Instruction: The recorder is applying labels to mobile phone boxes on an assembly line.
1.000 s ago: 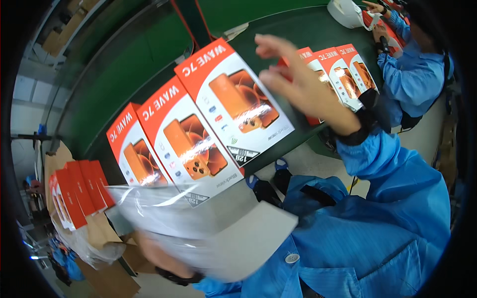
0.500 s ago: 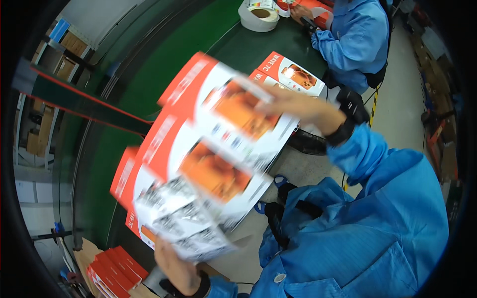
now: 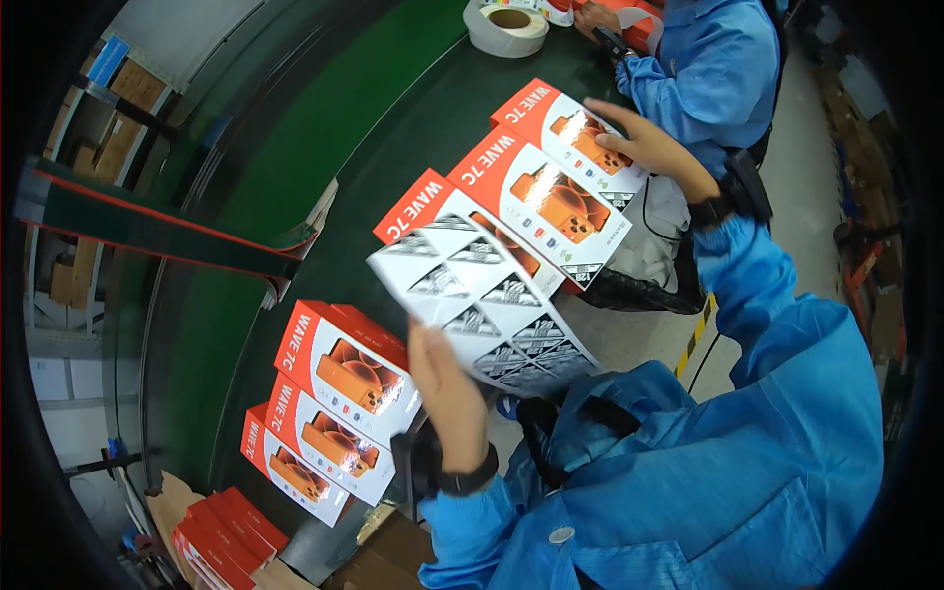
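Observation:
My left hand (image 3: 447, 398) pinches the lower left edge of a white sheet of black-and-white stickers (image 3: 492, 295). The sheet partly covers a red-and-white phone box (image 3: 418, 202) in a row on the dark green belt. Beside it, a second phone box (image 3: 551, 206) has a triangular label at its lower corner; the farthest phone box (image 3: 565, 128) also bears such a label. Over that farthest box's right edge reaches my right hand (image 3: 654, 147), thumb and fingers apart, touching or almost touching it.
To the left stands another group of phone boxes (image 3: 354, 369), overlapping. More red boxes (image 3: 231, 531) fill a carton at lower left. A green-and-red barrier arm (image 3: 157, 221) crosses the belt. A co-worker in a blue sleeve (image 3: 678, 88) sits near a label roll (image 3: 506, 29).
My right hand has moved away to the far right, and the boxes under it now lie farther right along the belt. My left hand has carried the sticker sheet up and right, over a box.

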`<state>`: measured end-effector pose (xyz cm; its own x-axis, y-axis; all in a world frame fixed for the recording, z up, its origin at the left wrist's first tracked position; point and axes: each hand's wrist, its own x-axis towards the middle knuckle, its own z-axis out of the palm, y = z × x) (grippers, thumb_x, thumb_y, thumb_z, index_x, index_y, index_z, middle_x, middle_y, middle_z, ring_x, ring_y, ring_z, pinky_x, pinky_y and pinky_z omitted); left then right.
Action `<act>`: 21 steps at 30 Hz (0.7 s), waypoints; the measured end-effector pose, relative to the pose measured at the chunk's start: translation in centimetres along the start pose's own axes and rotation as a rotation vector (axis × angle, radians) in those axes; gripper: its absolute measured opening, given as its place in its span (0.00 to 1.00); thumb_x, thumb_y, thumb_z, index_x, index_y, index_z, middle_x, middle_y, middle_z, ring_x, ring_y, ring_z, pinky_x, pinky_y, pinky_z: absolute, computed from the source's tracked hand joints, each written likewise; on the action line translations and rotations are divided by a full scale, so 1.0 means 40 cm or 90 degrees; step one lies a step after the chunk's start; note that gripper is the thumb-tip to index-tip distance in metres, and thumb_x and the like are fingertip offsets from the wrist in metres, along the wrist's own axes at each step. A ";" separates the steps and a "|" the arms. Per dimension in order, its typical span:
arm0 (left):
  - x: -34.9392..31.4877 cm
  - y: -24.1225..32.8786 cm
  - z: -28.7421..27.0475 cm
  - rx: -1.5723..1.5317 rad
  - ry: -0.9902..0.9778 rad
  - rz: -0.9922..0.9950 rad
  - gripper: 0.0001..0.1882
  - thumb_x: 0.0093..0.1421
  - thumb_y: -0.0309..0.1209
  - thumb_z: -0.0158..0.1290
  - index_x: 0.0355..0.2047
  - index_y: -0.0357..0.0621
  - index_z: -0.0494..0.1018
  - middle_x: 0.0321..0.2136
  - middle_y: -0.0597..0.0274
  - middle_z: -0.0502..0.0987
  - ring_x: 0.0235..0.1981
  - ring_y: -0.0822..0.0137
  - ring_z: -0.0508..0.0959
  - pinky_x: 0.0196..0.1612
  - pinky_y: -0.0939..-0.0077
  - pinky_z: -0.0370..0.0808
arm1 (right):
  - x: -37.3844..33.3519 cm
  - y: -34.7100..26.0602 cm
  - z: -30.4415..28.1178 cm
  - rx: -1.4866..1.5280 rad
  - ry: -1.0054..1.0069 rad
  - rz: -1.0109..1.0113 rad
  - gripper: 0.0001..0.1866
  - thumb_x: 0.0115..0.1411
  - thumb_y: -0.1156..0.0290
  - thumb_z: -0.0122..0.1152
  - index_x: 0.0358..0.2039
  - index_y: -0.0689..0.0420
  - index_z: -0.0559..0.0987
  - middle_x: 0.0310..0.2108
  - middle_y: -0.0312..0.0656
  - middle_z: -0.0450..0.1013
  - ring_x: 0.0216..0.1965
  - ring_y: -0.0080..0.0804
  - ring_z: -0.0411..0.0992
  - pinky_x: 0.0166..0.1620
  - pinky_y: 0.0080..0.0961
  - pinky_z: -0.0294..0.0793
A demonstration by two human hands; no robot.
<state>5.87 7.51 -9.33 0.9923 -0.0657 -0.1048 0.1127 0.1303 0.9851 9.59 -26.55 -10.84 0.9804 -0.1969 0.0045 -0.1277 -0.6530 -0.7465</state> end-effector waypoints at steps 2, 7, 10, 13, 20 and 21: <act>-0.062 0.042 -0.057 0.179 0.209 0.070 0.18 0.60 0.33 0.38 0.45 0.32 0.59 0.39 0.58 0.65 0.41 0.73 0.65 0.46 0.78 0.61 | -0.026 -0.125 0.035 0.026 0.064 -0.110 0.23 0.55 0.67 0.49 0.51 0.58 0.62 0.40 0.39 0.65 0.39 0.22 0.63 0.44 0.18 0.62; -0.147 0.149 -0.137 0.217 0.334 0.164 0.12 0.61 0.33 0.32 0.27 0.36 0.58 0.23 0.63 0.60 0.25 0.76 0.58 0.29 0.82 0.58 | -0.233 -0.507 0.193 0.220 -0.235 -0.249 0.15 0.52 0.68 0.53 0.40 0.59 0.69 0.38 0.41 0.66 0.36 0.29 0.66 0.40 0.22 0.65; -0.189 0.157 -0.186 0.142 0.385 0.162 0.11 0.60 0.33 0.33 0.29 0.37 0.58 0.25 0.62 0.61 0.26 0.76 0.60 0.31 0.82 0.59 | -0.264 -0.579 0.297 0.285 -0.435 -0.264 0.13 0.52 0.67 0.53 0.37 0.61 0.70 0.35 0.42 0.67 0.32 0.30 0.66 0.36 0.24 0.66; -0.233 0.150 -0.240 0.016 0.420 0.167 0.13 0.60 0.34 0.35 0.36 0.34 0.60 0.30 0.59 0.66 0.31 0.74 0.65 0.35 0.82 0.63 | -0.264 -0.620 0.371 0.246 -0.712 -0.162 0.14 0.53 0.68 0.53 0.36 0.64 0.69 0.31 0.42 0.68 0.28 0.27 0.66 0.31 0.22 0.66; -0.336 0.129 -0.319 -0.130 0.407 0.050 0.12 0.52 0.25 0.49 0.36 0.29 0.67 0.31 0.58 0.72 0.31 0.72 0.71 0.35 0.81 0.66 | -0.330 -0.703 0.487 0.324 -0.440 -0.244 0.15 0.43 0.75 0.63 0.27 0.58 0.65 0.27 0.38 0.61 0.23 0.20 0.61 0.24 0.17 0.62; -0.345 0.128 -0.331 -0.135 0.417 0.052 0.12 0.52 0.25 0.49 0.36 0.29 0.67 0.31 0.58 0.72 0.31 0.72 0.71 0.35 0.81 0.66 | -0.347 -0.709 0.504 0.319 -0.449 -0.249 0.15 0.43 0.75 0.63 0.27 0.58 0.65 0.27 0.38 0.61 0.23 0.20 0.61 0.24 0.17 0.62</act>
<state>-6.56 22.20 -4.66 0.8169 0.5545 -0.1586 -0.0223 0.3051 0.9521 2.64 9.46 -3.14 0.8251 0.5640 0.0339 0.1472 -0.1566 -0.9766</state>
